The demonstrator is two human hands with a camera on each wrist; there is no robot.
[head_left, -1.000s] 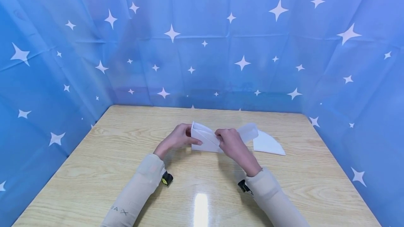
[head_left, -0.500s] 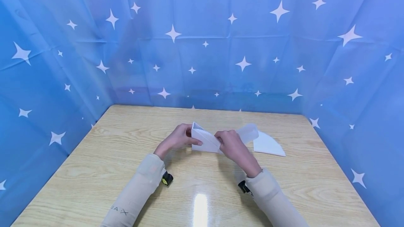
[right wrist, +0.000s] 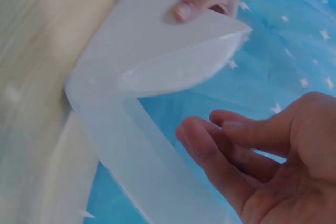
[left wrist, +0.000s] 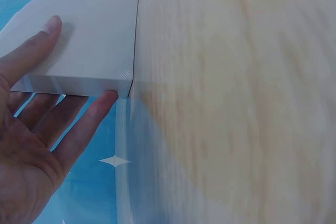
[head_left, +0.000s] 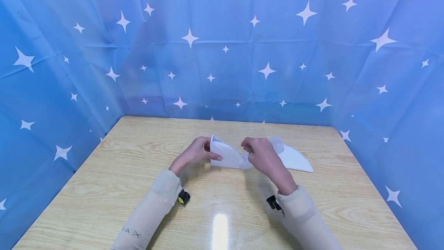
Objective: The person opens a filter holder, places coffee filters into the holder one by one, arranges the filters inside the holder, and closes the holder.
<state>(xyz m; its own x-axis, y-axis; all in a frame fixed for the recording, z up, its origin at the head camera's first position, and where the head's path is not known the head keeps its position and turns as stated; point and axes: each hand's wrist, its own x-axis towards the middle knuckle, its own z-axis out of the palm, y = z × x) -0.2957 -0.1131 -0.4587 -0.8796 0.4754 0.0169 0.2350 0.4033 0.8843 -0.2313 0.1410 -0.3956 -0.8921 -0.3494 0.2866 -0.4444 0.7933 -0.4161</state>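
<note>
Right hand: in mid-air (head_left: 264, 157), fingers loosely curled, thumb tip near them; nothing shows between them. It hovers beside the strip.
Left hand: grips (head_left: 197, 150) the tall end of the wedge, thumb on its near face, fingers behind.
White wedge: stands on the table, left of the right hand (head_left: 229, 161); a curved white edge (right wrist: 178, 72) shows along its slanted top.
Translucent strip: meets the wedge's narrow end and bends away from it (right wrist: 152, 156).
Fan-shaped piece: flat, beyond the right hand (head_left: 298, 160), apart from the wedge.
Table: wood-grained (head_left: 208, 196), with a starred curtain (head_left: 222, 53) behind.
Done so far: judged from this, the wedge is upright and steadied.
Unsettled: the strip sticks out unheld and the fan-shaped piece lies separate; how much work remains cannot be told.
</note>
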